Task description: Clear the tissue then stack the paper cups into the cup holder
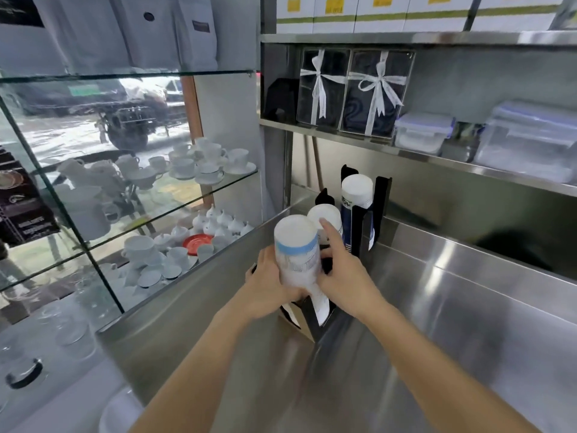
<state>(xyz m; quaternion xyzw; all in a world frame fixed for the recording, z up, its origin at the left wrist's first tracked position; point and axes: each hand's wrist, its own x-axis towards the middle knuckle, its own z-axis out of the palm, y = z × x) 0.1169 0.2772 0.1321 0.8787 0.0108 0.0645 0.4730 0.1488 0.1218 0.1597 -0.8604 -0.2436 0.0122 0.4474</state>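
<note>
A black cup holder (pixel 382 195) with several slots stands on the steel counter against its left wall. The nearest slot holds a stack of white paper cups with a light blue band (pixel 298 254), bottoms up. My left hand (pixel 268 282) grips this stack from the left and my right hand (pixel 343 276) presses on it from the right, forefinger raised. A second white stack (pixel 326 215) sits in the middle slot behind it. A taller stack with dark blue print (pixel 356 195) fills the far slot. No tissue is visible.
The steel counter (pixel 437 323) stretches to the right, with a raised steel wall on its left. Steel shelves above carry ribboned black boxes (pixel 349 92) and clear plastic containers (pixel 524 142). A glass cabinet with white crockery (pixel 193 164) stands on the left.
</note>
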